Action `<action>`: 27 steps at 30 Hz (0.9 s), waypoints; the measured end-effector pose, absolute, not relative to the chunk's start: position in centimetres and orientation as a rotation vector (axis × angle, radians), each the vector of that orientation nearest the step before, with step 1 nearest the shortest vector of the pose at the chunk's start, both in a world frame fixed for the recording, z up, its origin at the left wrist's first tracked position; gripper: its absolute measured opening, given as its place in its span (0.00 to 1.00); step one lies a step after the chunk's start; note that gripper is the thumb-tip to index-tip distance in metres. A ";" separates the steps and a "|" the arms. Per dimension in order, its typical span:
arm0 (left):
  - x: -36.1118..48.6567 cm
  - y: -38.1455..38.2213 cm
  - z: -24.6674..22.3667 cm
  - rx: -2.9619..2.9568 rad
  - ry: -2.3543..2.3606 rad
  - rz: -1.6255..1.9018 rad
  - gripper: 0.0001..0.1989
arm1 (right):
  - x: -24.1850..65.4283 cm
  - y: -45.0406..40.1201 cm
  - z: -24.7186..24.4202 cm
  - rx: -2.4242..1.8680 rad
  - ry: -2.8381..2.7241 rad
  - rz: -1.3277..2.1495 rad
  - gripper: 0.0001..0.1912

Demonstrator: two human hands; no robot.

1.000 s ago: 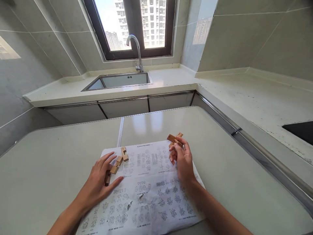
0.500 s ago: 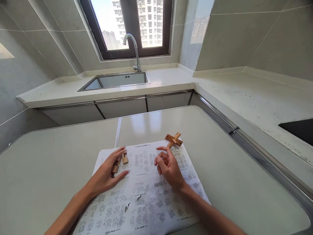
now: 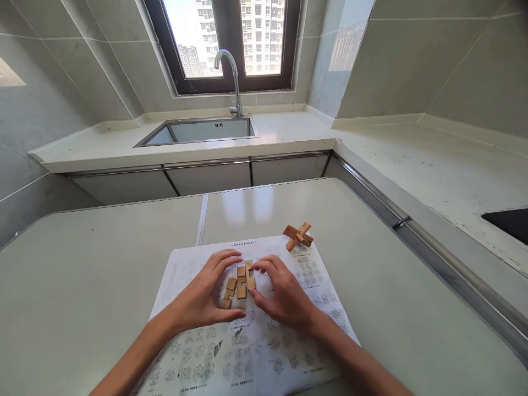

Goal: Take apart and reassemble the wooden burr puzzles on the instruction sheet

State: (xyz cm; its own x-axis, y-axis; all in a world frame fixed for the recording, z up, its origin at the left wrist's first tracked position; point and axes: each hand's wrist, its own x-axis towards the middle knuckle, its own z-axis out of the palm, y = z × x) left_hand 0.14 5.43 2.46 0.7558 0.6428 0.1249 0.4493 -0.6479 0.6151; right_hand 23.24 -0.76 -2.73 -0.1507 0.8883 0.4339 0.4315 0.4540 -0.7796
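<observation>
Three notched wooden pieces lie side by side on a printed paper sheet [image 3: 198,341]: a left piece [image 3: 230,291], a middle piece [image 3: 241,286] and a right piece [image 3: 249,275]. My left hand [image 3: 210,289] curves around their left side, thumb and fingers apart. From the right, my right hand [image 3: 284,291] has its thumb and fingertips at the two ends of the right piece. At the sheet's upper right corner sits a crossed assembly of wooden pieces [image 3: 298,236], one marked 2, touched by neither hand.
The sheet lies on a pale table [image 3: 103,275] with a seam. Beyond it stands a white counter [image 3: 289,129] with a sink [image 3: 206,129] and a faucet [image 3: 236,82] below a window. Another counter runs along the right.
My left hand has moved right, and the wooden pieces now lie in a row between my hands. My right hand has come down to the right piece. The view has shifted slightly.
</observation>
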 end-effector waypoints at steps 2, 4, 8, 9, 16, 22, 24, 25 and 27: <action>-0.8 5.8 2.6 2.428 0.833 0.402 0.45 | 23.3 -0.8 -2.9 -1.152 -1.837 0.587 0.23; -1.6 5.9 2.4 2.460 0.839 0.360 0.42 | 23.3 -0.7 -3.2 -1.183 -1.888 0.580 0.23; -2.2 5.7 1.4 2.463 0.809 0.392 0.33 | 23.2 -0.7 -3.8 -1.249 -1.922 0.560 0.16; -2.3 5.6 1.1 2.443 0.812 0.414 0.32 | 23.3 -0.7 -3.8 -1.258 -1.924 0.555 0.15; -2.7 5.1 0.7 2.179 0.956 0.494 0.33 | 23.8 -0.7 -2.8 -1.213 -1.610 0.746 0.07; -2.4 4.6 0.2 2.115 0.995 0.539 0.34 | 23.6 -0.7 -2.5 -1.064 -1.197 1.217 0.13; -2.3 4.4 0.0 2.097 1.009 0.551 0.34 | 23.6 -0.7 -2.5 -1.019 -1.151 1.298 0.14; -2.3 4.4 -0.1 2.087 1.015 0.554 0.34 | 23.5 -0.8 -2.5 -0.999 -1.142 1.335 0.14; -2.3 4.3 -0.1 2.067 1.020 0.558 0.34 | 23.4 -1.0 -2.5 -0.961 -1.156 1.407 0.14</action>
